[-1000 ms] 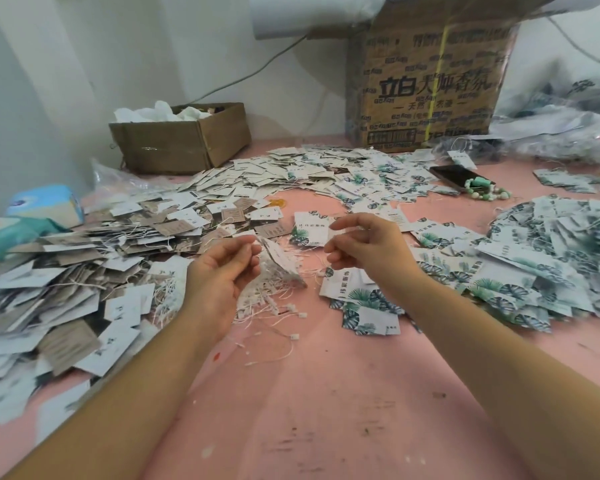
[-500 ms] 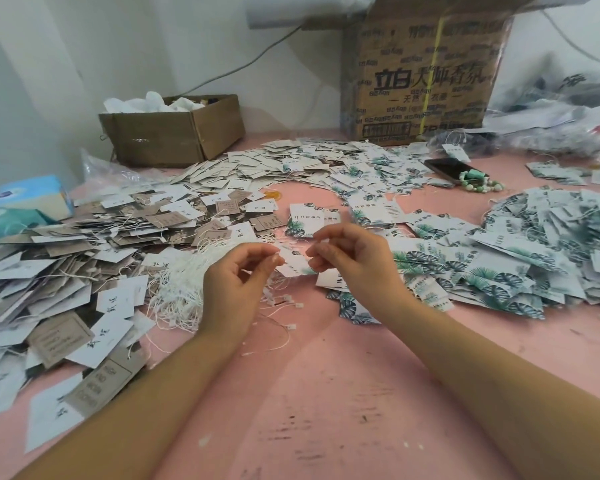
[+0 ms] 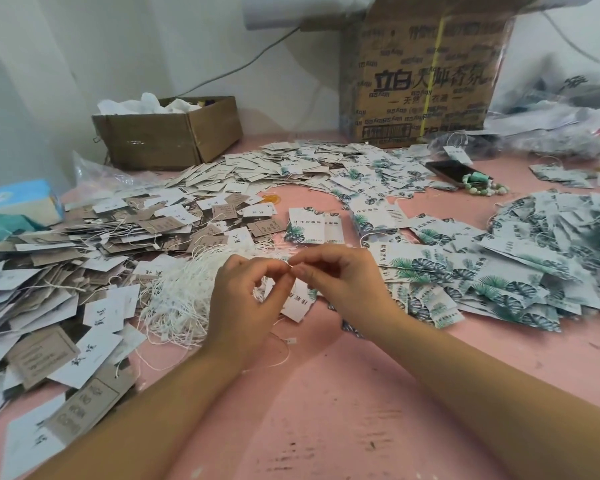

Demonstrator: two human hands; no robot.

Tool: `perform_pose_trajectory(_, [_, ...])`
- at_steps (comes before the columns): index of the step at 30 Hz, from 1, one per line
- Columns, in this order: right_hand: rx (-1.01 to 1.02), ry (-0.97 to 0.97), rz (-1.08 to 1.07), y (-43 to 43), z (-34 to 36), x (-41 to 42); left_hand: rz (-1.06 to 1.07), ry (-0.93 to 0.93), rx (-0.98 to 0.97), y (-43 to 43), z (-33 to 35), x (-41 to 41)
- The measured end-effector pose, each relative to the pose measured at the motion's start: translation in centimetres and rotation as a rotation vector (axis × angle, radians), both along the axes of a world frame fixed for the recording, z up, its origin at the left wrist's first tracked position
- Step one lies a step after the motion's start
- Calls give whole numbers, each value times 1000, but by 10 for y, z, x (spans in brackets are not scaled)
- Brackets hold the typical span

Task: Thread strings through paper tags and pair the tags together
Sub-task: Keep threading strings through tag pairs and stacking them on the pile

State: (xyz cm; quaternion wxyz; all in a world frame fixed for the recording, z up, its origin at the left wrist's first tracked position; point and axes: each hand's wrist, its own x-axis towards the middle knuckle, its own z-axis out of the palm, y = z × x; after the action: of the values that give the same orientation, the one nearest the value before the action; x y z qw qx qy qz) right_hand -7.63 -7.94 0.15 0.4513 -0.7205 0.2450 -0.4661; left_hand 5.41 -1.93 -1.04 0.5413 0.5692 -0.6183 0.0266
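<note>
Gap closes at frame centre: left hand (image 3: 246,299) and right hand (image 3: 342,282) now pinch one string (image 3: 289,267) tip-to-tip, tag (image 3: 294,303) just below (threading likely underway).

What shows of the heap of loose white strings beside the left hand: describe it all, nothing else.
The string heap is a tangled mound of thin white cords, several ending in small white tabs. It lies on the pink table, its left edge meeting the brown and white tags. The left hand hides its right edge; whether they touch is unclear. Loose strands trail toward the camera, one looping beneath the wrist to a tab.
</note>
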Motion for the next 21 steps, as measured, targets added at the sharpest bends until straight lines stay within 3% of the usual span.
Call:
perform_pose_trajectory(11, [18, -29, 26, 0, 0, -2, -53, -20, 31, 0, -2, 2])
perform_pose_trajectory(21, [-56, 93, -6, -2, -1, -1, -64, -46, 52, 0, -2, 1])
